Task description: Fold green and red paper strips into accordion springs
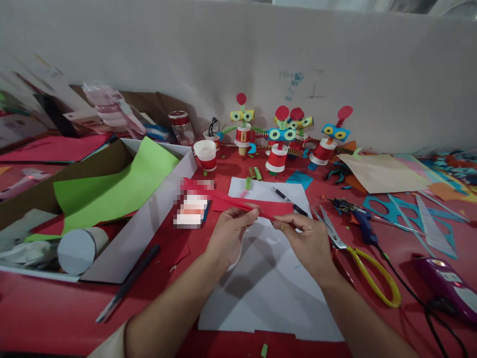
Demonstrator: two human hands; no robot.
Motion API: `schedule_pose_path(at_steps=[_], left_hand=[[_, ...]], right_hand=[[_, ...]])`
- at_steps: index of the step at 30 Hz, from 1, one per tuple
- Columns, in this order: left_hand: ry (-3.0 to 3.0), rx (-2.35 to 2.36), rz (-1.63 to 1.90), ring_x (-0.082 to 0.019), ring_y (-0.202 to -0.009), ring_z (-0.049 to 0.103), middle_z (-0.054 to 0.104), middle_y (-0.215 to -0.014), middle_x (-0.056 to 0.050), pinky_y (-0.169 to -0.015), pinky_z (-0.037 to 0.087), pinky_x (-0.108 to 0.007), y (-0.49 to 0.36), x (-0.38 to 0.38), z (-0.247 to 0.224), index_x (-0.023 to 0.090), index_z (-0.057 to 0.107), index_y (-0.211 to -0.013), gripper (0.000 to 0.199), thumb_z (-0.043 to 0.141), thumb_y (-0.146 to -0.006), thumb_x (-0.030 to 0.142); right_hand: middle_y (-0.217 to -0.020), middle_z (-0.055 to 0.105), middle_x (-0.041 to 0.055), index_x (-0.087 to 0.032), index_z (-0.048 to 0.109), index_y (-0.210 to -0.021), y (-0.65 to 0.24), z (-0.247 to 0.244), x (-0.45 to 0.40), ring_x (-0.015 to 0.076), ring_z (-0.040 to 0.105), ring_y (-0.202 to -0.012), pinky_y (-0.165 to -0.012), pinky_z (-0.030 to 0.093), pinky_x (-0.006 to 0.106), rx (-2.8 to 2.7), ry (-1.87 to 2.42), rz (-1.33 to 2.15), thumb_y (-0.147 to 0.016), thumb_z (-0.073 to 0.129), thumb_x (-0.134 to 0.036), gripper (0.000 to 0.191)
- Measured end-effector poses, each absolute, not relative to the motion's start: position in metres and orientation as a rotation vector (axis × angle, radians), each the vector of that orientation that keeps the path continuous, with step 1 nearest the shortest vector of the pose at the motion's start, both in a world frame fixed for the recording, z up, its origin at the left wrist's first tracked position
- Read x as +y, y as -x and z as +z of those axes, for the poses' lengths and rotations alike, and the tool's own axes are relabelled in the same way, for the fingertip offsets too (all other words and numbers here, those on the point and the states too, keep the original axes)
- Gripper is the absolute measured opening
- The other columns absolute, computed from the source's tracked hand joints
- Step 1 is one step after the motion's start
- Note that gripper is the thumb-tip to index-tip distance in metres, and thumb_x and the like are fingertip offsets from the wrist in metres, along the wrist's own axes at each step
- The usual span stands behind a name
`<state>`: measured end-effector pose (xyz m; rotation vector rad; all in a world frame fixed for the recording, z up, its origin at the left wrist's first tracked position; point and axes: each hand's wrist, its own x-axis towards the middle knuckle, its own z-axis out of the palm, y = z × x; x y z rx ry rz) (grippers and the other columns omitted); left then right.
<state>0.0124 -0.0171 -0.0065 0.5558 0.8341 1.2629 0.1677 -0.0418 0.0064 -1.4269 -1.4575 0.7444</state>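
A long red paper strip (219, 200) is pinched between both hands above a white sheet (257, 298). My left hand (233, 231) grips it near the middle, thumb on top, and its far end reaches out to the left. At the strip's right end my right hand (307, 241) has thumb and forefinger closed on the paper. Behind the fingers lie a black pen (288, 200) and small folded green and pink paper springs (247, 185). Yellow-handled scissors (357, 261) rest just right of my right hand.
Left stands a white box (149, 214) with green paper (122, 184) inside. Paper-cup robot figures (278, 158) line the back. At right are a glue gun (363, 221) with a black cord, blue stencil rulers (413, 219) and a purple device (447, 286). A dark stick (130, 281) lies beside the box.
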Motion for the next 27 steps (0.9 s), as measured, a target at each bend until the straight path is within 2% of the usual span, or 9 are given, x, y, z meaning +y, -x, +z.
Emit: schedule_pose_path(at_steps=[5, 9, 11, 15, 19, 23, 27], left_hand=[[-0.558, 0.873, 1.264, -0.008, -0.059, 0.053, 0.064, -0.058, 0.001, -0.065, 0.043, -0.023, -0.015, -0.0174, -0.0083, 0.017, 0.073, -0.063, 0.018, 0.086, -0.052, 0.024], [-0.633, 0.863, 1.233, -0.013, -0.072, 0.06, 0.07, -0.069, -0.001, -0.074, 0.046, -0.026, -0.0183, -0.021, -0.0116, 0.018, 0.074, -0.065, 0.016, 0.085, -0.054, 0.023], [-0.664, 0.866, 1.211, -0.014, -0.074, 0.061, 0.071, -0.071, -0.002, -0.076, 0.046, -0.027, -0.0187, -0.0222, -0.0124, 0.018, 0.074, -0.065, 0.015, 0.084, -0.055, 0.023], [-0.641, 0.883, 1.222, -0.014, -0.071, 0.06, 0.07, -0.067, -0.001, -0.076, 0.046, -0.028, -0.016, -0.0198, -0.0108, 0.018, 0.073, -0.064, 0.017, 0.085, -0.053, 0.023], [-0.595, 0.899, 1.232, -0.013, -0.068, 0.06, 0.069, -0.066, -0.002, -0.074, 0.046, -0.028, -0.013, -0.0166, -0.0082, 0.018, 0.073, -0.064, 0.02, 0.086, -0.05, 0.024], [-0.617, 0.912, 1.223, -0.015, -0.071, 0.061, 0.07, -0.068, -0.003, -0.074, 0.046, -0.029, -0.0157, -0.0191, -0.0089, 0.017, 0.073, -0.063, 0.019, 0.086, -0.051, 0.023], [-0.641, 0.886, 1.149, -0.013, -0.073, 0.06, 0.07, -0.073, -0.002, -0.074, 0.044, -0.027, -0.0178, -0.0215, -0.0101, 0.018, 0.074, -0.071, 0.021, 0.085, -0.054, 0.024]], right_hand=[[-0.077, 0.076, -0.0001, -0.023, 0.075, -0.079, -0.1704, 0.0063, -0.0399, 0.0175, 0.069, -0.071, -0.067, 0.051, 0.027, -1.676, 1.416, 0.687, -0.08, 0.066, -0.027, 0.009], [-0.089, 0.077, 0.0012, -0.025, 0.074, -0.092, -0.1693, 0.0037, -0.0407, 0.0179, 0.069, -0.081, -0.073, 0.049, 0.027, -1.832, 1.359, 0.554, -0.086, 0.061, -0.029, 0.015], [-0.089, 0.077, 0.0008, -0.026, 0.074, -0.093, -0.1682, 0.0031, -0.0416, 0.0175, 0.069, -0.079, -0.071, 0.048, 0.027, -1.879, 1.358, 0.515, -0.089, 0.058, -0.028, 0.017], [-0.082, 0.076, 0.0011, -0.025, 0.074, -0.088, -0.1679, 0.002, -0.0425, 0.0174, 0.068, -0.072, -0.066, 0.046, 0.027, -1.92, 1.384, 0.416, -0.09, 0.056, -0.029, 0.018], [-0.081, 0.076, 0.0024, -0.023, 0.073, -0.087, -0.1689, -0.0004, -0.0418, 0.0184, 0.068, -0.073, -0.069, 0.046, 0.029, -1.946, 1.4, 0.303, -0.091, 0.054, -0.028, 0.02], [-0.086, 0.076, 0.0034, -0.023, 0.072, -0.091, -0.1692, -0.0019, -0.0414, 0.02, 0.068, -0.077, -0.071, 0.045, 0.03, -2.034, 1.414, 0.229, -0.09, 0.055, -0.025, 0.018], [-0.08, 0.075, 0.0025, -0.024, 0.073, -0.093, -0.1698, -0.0029, -0.0414, 0.0194, 0.066, -0.07, -0.066, 0.042, 0.03, -2.088, 1.439, 0.183, -0.092, 0.052, -0.023, 0.021]])
